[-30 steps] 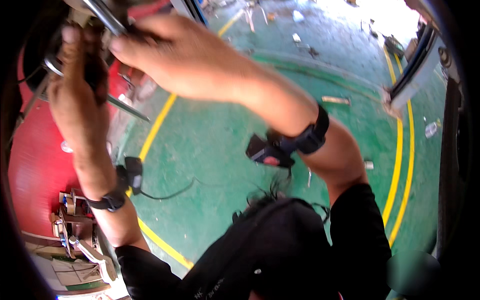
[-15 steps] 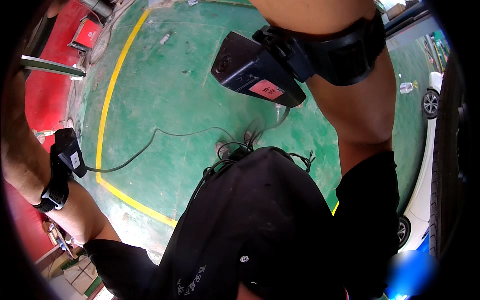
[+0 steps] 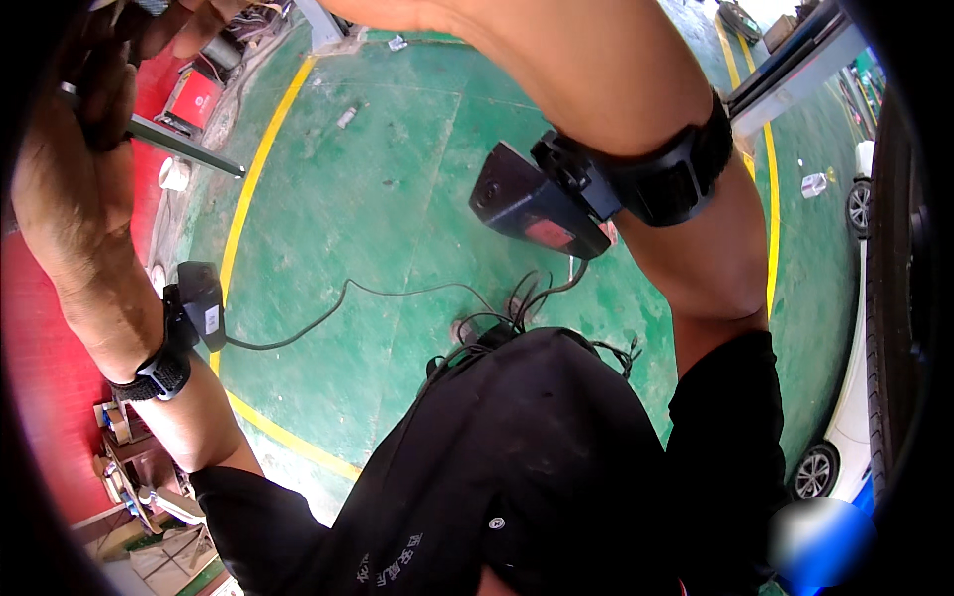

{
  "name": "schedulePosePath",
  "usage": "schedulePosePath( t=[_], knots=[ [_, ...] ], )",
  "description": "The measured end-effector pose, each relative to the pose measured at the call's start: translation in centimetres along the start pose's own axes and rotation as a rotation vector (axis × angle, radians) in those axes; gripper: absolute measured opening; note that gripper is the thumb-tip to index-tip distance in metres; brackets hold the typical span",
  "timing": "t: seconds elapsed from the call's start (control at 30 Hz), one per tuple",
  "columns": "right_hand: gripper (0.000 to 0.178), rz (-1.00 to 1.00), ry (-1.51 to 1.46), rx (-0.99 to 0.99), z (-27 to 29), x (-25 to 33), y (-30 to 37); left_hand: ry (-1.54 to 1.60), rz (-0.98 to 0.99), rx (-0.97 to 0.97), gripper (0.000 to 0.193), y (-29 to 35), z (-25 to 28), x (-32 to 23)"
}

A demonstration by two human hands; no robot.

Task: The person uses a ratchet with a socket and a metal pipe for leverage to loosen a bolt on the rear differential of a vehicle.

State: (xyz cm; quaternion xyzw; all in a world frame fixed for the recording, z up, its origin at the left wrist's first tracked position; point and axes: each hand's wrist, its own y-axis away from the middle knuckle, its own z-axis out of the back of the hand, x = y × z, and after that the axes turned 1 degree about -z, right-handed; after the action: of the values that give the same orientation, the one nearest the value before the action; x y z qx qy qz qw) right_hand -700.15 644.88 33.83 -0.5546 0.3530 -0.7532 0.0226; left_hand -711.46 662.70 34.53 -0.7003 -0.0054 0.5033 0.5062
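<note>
At the upper left rim, my left hand [image 3: 84, 169] is raised, its fingers dark and partly cut off. They appear closed around a narrow grey metal bar [image 3: 189, 149], whose free end slants down to the right. What the bar belongs to is hidden. My right forearm [image 3: 596, 70] reaches across the top toward the upper left. Fingers [image 3: 204, 25] show at the top rim above the bar, but I cannot tell which hand they belong to. A strapped black device with a cable sits on each forearm: one on the left [image 3: 199, 303], one on the right [image 3: 537, 204].
Green floor with a yellow line [image 3: 248, 214] lies below me. A red box [image 3: 194, 99] and a white bucket [image 3: 174, 174] stand at the left. Cables [image 3: 517, 308] hang in front of my body. A white car [image 3: 845, 387] and a dark tyre [image 3: 884, 298] are at the right.
My left arm and the metal bar have moved right, and more of the left hand shows. My right forearm has shifted toward the upper left. The view has shifted slightly.
</note>
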Motion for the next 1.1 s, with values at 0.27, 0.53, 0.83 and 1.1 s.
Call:
schedulePosePath(
  t=[0.27, 0.53, 0.83, 1.1],
  knots=[
    [0.034, -0.047, 0.037, 0.136, 0.9, 1.3, -0.7, 0.034, 0.088, -0.005, 0.028, 1.1, 0.8, -1.0],
    [0.047, 0.026, 0.217, 0.059, -1.3, 0.0, -1.3, 0.093, 0.394, -0.329, 0.052, 8.4, 3.4, 0.5],
    [0.049, 0.119, 0.160, -0.233, 3.0, -1.2, -1.3, 0.183, 1.044, -0.811, 0.046, 30.5, 15.0, 8.9],
    [0.047, 0.167, 0.192, -0.261, 5.5, -2.8, -2.8, 0.090, 1.068, -1.338, 0.048, 46.0, 21.5, 5.7]
  ],
)
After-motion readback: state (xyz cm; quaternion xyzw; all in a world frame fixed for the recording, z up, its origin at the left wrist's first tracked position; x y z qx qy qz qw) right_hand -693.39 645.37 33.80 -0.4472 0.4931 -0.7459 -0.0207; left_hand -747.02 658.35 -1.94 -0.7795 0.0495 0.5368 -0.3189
